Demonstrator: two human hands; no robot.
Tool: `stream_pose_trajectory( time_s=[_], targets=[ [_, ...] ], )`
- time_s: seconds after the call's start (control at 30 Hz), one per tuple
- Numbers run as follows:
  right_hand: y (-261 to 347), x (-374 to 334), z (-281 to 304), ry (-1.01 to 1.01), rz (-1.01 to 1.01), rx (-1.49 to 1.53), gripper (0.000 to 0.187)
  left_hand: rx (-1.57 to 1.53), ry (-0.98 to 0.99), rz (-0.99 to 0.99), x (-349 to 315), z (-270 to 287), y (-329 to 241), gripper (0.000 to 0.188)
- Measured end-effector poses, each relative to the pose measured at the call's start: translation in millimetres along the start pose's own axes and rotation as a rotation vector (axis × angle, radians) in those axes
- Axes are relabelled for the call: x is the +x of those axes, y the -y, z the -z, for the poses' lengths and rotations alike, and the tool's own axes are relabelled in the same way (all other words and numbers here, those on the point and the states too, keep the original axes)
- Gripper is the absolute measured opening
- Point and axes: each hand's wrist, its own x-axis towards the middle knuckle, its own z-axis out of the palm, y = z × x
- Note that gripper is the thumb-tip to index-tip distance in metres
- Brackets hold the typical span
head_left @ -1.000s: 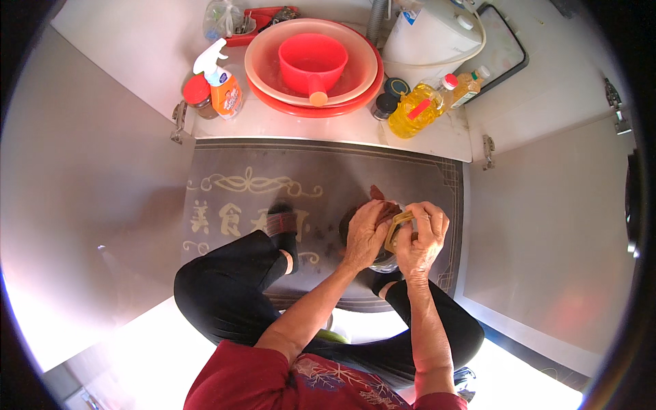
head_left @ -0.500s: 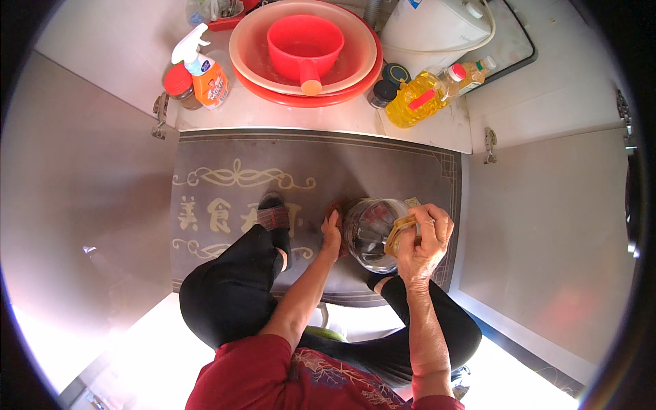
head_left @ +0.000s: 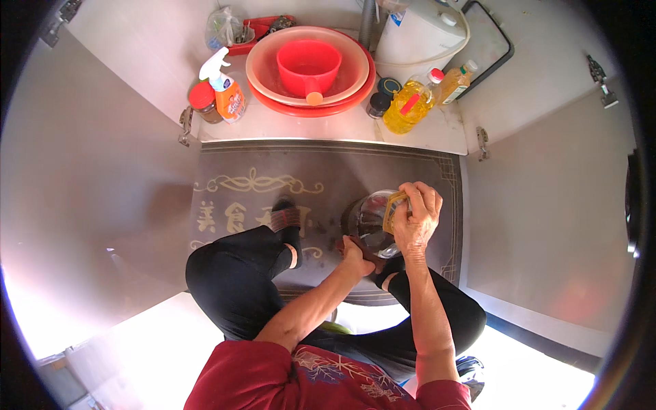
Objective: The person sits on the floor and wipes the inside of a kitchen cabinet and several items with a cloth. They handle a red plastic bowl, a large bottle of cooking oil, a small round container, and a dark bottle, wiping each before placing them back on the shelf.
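Note:
My right hand (head_left: 417, 220) is closed around the yellow handle (head_left: 390, 210) of a large clear plastic jug (head_left: 371, 229), which is tilted over the dark mat with its handle end toward that hand. Low on the jug's near side is my left hand (head_left: 356, 258), pressing a reddish-brown cloth (head_left: 378, 266) against it. Most of the cloth is hidden behind the fingers and the jug. Whether anything is inside the jug is hard to tell.
Beneath the jug lies a dark patterned mat (head_left: 253, 156). Behind it, an open cabinet holds nested red basins (head_left: 254, 78), a red dipper (head_left: 307, 61), a spray bottle (head_left: 229, 96), a red-lidded jar (head_left: 205, 102), an oil bottle (head_left: 405, 109) and a white tank (head_left: 413, 41). Cabinet doors (head_left: 540, 232) stand at both sides.
My left hand has slid with the cloth along the jug, nearer to me and to the right. The right hand has kept its grip on the handle. The whole view has shifted slightly.

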Motion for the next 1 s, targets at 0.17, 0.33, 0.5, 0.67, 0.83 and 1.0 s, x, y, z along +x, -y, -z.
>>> stream_pose_trajectory(
  time_s=[0.17,0.33,0.5,0.67,0.83,1.0],
  targets=[
    [-1.3,-5.2,2.7,-0.009,0.01,0.003,0.028,0.393,-0.035,-0.559,-33.6,-27.1,12.7,0.052],
    [-4.2,-5.2,4.3,0.001,0.01,0.026,0.029,1.12,0.148,-1.384,-66.7,-55.5,-2.1,0.044],
    [1.6,-3.1,4.1,0.03,0.022,0.035,0.031,1.295,0.358,-1.269,-25.8,-68.8,-54.9,0.044],
    [-1.8,-2.5,1.2,0.065,0.004,0.018,0.029,1.27,0.501,-0.58,-20.5,-101.5,-82.5,0.043],
    [-9.7,-8.4,5.1,0.096,-0.058,-0.028,0.03,1.244,0.398,-0.354,33.9,-88.1,-85.7,0.044],
    [7.2,6.7,-2.0,0.125,-0.013,0.017,0.031,0.946,0.178,-0.439,153.5,-7.1,-116.4,0.059]
  ],
)
